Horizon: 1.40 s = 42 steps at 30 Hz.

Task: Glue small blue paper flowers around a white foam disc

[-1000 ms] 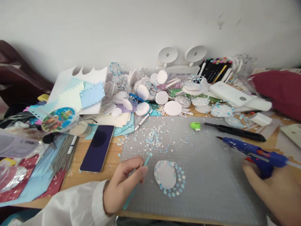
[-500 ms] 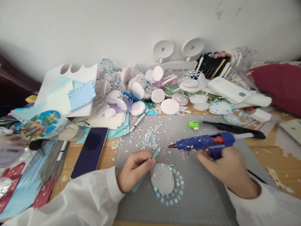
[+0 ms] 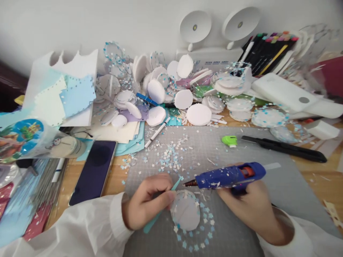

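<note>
My left fingers (image 3: 162,202) pinch a turquoise tool (image 3: 151,224), right fingers (image 3: 227,200) grip a glue gun (image 3: 222,177); near disc (image 3: 187,213) star-edged, far stars (image 3: 170,154) loose.

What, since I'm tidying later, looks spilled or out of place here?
Tiny blue and white stars lie loose on the far left of the gray cutting mat, some straying onto the wooden tabletop, so they look spilled.

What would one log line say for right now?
left hand: pinching slim turquoise pointed tool | right hand: gripping blue plastic glue gun, nozzle near tool's tip | grey gridded cutting mat: flat round white disc
</note>
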Available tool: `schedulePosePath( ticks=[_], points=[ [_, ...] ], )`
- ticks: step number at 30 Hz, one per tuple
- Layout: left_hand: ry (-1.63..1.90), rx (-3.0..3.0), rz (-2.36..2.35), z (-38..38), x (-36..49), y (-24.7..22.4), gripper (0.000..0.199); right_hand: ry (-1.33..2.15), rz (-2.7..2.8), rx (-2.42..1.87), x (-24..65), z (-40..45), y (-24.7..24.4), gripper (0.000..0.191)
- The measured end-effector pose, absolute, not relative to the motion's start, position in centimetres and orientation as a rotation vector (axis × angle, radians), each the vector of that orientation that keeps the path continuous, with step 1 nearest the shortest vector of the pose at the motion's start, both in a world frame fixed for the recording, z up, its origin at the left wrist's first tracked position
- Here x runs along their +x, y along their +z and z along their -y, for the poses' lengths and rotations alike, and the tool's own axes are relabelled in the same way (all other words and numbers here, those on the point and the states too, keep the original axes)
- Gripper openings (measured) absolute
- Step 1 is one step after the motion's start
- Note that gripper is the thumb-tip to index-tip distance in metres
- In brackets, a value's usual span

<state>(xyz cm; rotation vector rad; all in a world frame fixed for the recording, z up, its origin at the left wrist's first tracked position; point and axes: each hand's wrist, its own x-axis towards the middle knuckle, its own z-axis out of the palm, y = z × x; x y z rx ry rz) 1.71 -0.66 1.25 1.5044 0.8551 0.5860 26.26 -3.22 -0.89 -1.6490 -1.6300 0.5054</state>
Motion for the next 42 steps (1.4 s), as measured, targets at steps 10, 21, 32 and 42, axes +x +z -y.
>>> schedulePosePath(
  ticks=[10,21,32,42],
  points=[
    [0.616,1.495,-0.842,0.77,1.64,1.06,0.048,0.263,1.81,-1.707,26.32,3.13,-0.46,0.034],
    [0.653,1.487,-0.827,0.71,1.62,0.83,0.047,0.221,1.796,-1.779,26.26,3.02,-0.6,0.037],
    [0.665,1.473,-0.817,0.75,1.6,0.88,0.048,0.078,1.915,-1.676,26.34,3.04,-0.73,0.037],
    [0.665,1.47,-0.811,0.72,1.56,0.85,0.046,0.064,1.899,-1.669,26.18,2.97,-0.7,0.035]
  ],
)
